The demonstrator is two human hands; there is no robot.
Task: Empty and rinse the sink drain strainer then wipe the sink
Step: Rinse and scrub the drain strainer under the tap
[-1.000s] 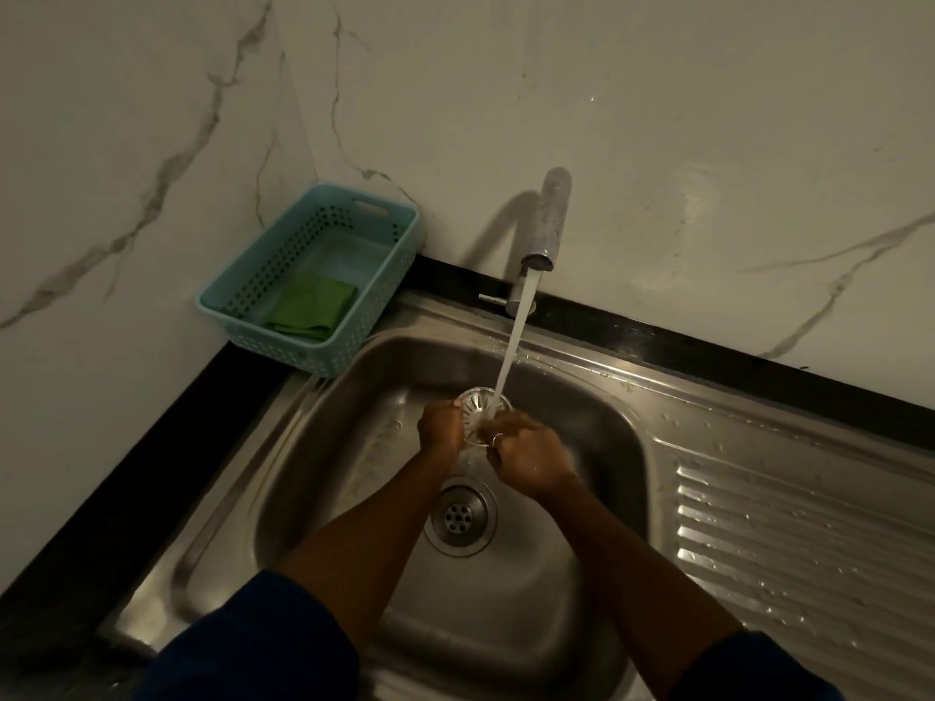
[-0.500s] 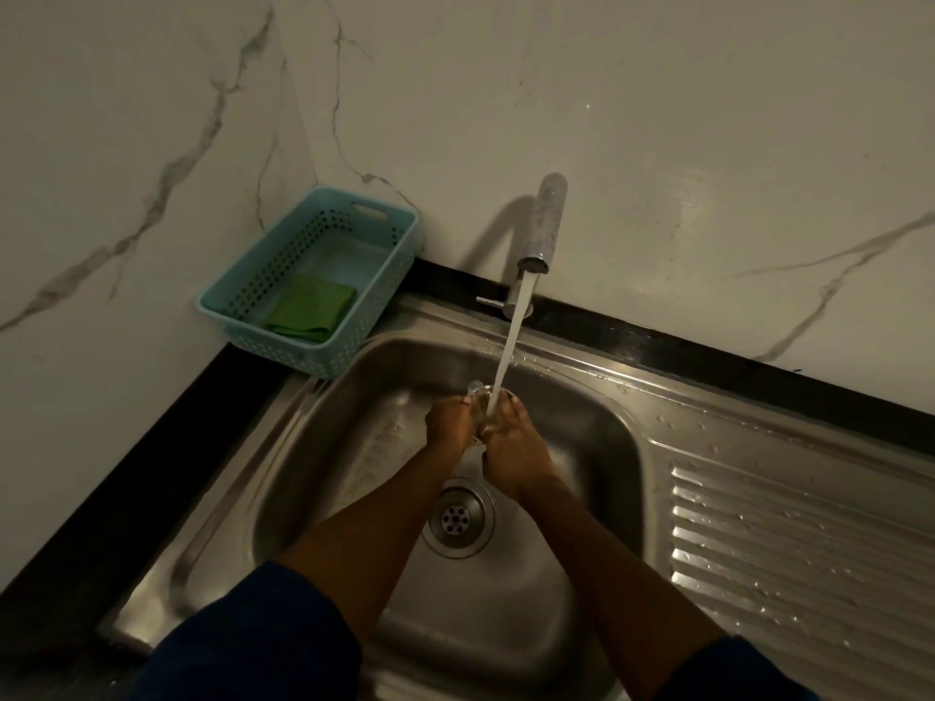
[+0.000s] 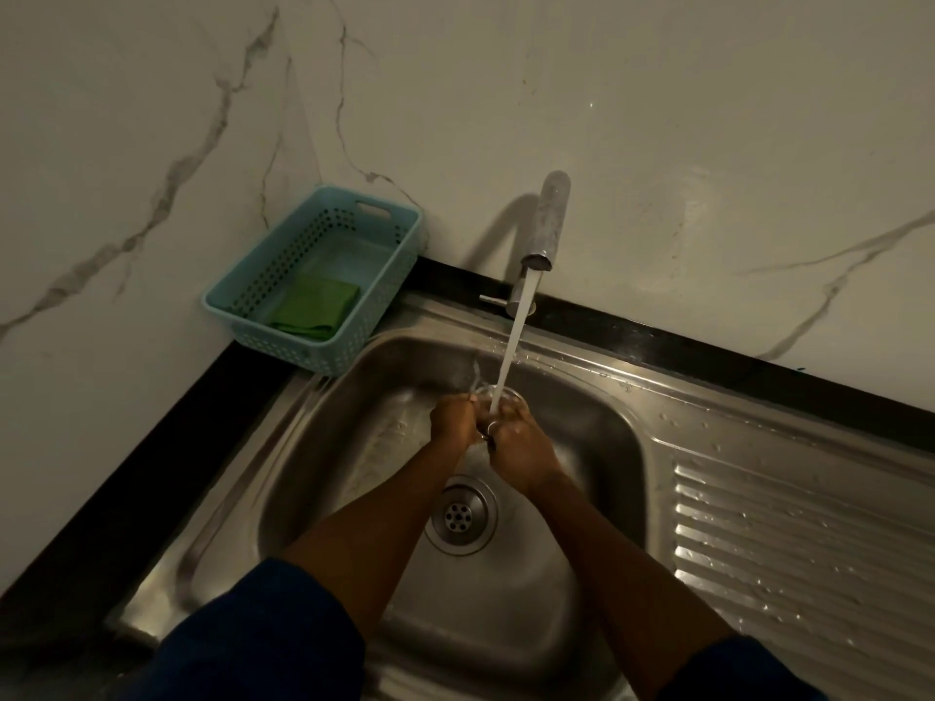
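Note:
Water runs from the chrome tap (image 3: 547,230) into the steel sink (image 3: 607,427). Under the stream I hold the small round metal drain strainer (image 3: 506,397) with both hands, above the back of the basin. My left hand (image 3: 453,416) grips its left edge and my right hand (image 3: 516,442) grips its right side; the fingers hide most of it. The open drain hole (image 3: 459,514) lies in the basin floor between my forearms.
A light blue plastic basket (image 3: 243,301) stands in the back left corner on the black counter, with a folded green cloth (image 3: 314,308) inside. A ribbed, wet draining board (image 3: 799,538) stretches to the right. Marble walls close off the back and left.
My hands have closed together around the strainer, so its face shows less than a second ago. The water keeps running on it.

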